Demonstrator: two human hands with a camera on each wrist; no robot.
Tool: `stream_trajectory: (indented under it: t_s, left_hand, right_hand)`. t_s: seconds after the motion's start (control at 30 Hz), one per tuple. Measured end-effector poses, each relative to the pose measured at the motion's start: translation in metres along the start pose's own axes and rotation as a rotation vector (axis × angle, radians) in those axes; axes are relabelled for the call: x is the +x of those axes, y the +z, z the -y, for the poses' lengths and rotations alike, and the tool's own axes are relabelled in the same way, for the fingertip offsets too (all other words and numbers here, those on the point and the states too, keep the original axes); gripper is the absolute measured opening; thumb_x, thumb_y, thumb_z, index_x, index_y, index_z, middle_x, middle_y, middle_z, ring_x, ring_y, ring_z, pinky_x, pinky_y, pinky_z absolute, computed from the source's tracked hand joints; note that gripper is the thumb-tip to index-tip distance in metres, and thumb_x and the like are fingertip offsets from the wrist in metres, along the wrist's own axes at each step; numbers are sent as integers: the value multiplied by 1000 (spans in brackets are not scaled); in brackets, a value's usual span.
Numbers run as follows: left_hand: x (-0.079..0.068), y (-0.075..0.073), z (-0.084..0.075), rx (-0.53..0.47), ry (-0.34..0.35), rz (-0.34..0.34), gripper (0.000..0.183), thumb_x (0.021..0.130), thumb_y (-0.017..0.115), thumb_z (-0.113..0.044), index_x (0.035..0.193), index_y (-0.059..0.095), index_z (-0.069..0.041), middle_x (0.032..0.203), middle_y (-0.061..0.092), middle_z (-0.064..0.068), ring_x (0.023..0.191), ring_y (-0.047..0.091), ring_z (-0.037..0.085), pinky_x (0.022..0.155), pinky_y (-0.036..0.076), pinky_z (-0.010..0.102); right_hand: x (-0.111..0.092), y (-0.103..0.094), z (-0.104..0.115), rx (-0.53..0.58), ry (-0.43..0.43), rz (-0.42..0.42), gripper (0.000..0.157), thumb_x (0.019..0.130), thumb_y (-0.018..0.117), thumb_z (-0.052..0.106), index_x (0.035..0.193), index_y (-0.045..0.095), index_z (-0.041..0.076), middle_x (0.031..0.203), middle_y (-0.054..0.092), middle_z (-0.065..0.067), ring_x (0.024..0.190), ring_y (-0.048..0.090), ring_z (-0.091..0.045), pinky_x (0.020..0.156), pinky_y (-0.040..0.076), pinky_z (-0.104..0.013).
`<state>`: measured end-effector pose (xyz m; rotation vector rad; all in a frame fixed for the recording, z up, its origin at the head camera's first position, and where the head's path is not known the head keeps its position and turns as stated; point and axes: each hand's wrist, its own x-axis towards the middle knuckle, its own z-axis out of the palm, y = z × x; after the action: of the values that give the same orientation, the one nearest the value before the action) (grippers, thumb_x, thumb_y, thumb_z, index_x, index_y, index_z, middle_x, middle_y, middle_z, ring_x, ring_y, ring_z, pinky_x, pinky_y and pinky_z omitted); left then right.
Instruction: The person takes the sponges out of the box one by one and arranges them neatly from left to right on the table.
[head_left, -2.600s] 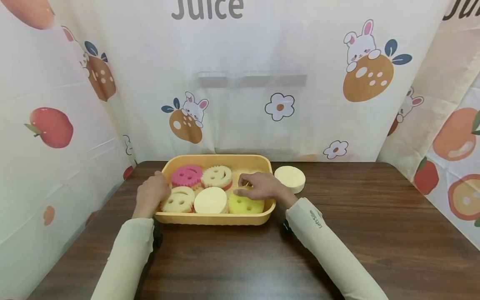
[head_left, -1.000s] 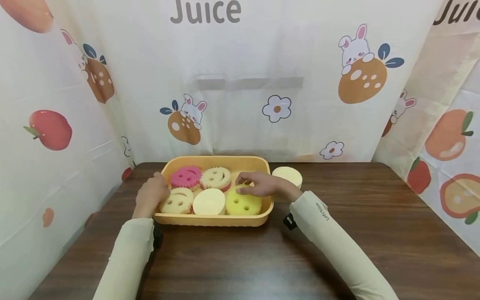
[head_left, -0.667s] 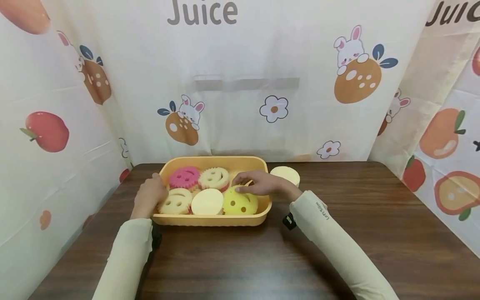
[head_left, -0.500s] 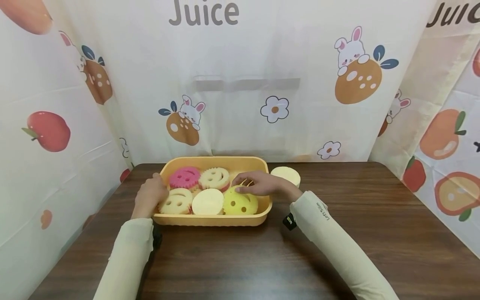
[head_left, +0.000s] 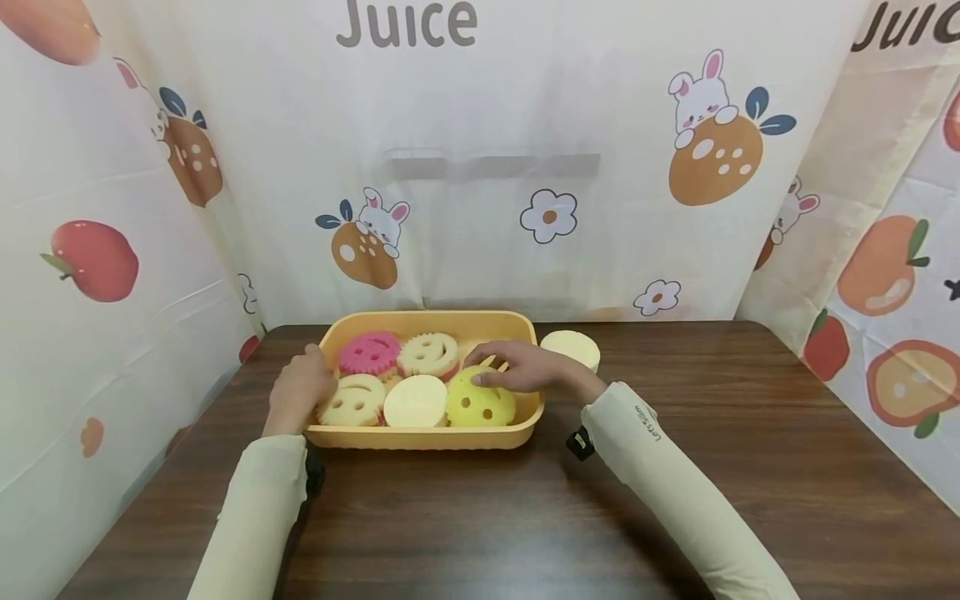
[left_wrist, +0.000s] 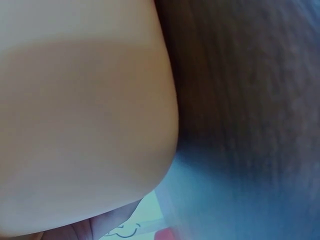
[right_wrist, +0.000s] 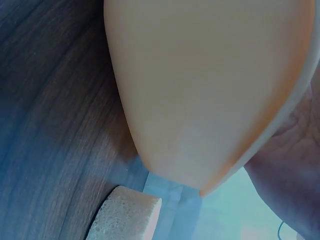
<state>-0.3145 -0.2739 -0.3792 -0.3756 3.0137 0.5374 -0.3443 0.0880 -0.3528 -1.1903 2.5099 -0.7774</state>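
Yellow smiley sponge (head_left: 480, 407) sits inside the tray (head_left: 420, 438), in its near right corner. It is round, so no side is longer than another. Its far edge looks tipped up, and that edge is where the right hand (head_left: 517, 367) is. The right fingers are bent and seem to pinch this edge, thumb on the near side; their tips are partly hidden. The right hand comes in from the right, over the tray's side, and is much nearer than the left hand (head_left: 303, 383), which grips the tray's left rim.

Just left of the yellow one is a plain cream disc (head_left: 415, 402), then a cream smiley (head_left: 349, 402). Behind them are a pink smiley (head_left: 369, 353) and another cream smiley (head_left: 427, 355). Outside, just right of the tray, one more plain disc (head_left: 570, 347) lies on the brown worktop (head_left: 480, 508).
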Motion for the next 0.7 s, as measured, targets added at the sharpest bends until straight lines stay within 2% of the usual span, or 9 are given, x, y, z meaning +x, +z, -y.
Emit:
stream_trajectory:
  t_s: [0.3,0.6,0.7]
  left_hand:
    - [0,-2,-4,1,1,5,45,98,44,-21,127,36,12,110,57,34,89,59,40,69,50,51]
    - [0,-2,-3,-3,-10,8,47,97,44,-21,130,36,12,112,56,35,95,60,44,71,50,53]
    - [0,-1,-1,-3,-8,8,48,97,44,-21,130,36,12,112,56,35,96,61,45,71,50,53]
  right_hand:
    - [-5,-5,2,53,29,-98,36,101,54,38,133,59,23,137,60,1,121,60,-23,102,48,-44]
    - [-6,-8,1,49,-48,-158,34,103,52,32,134,57,20,136,61,-2,127,57,-21,105,46,-44]
    - [-8,-10,2,77,-39,-169,36,103,51,30,137,55,20,140,58,0,130,54,-21,107,44,-46]
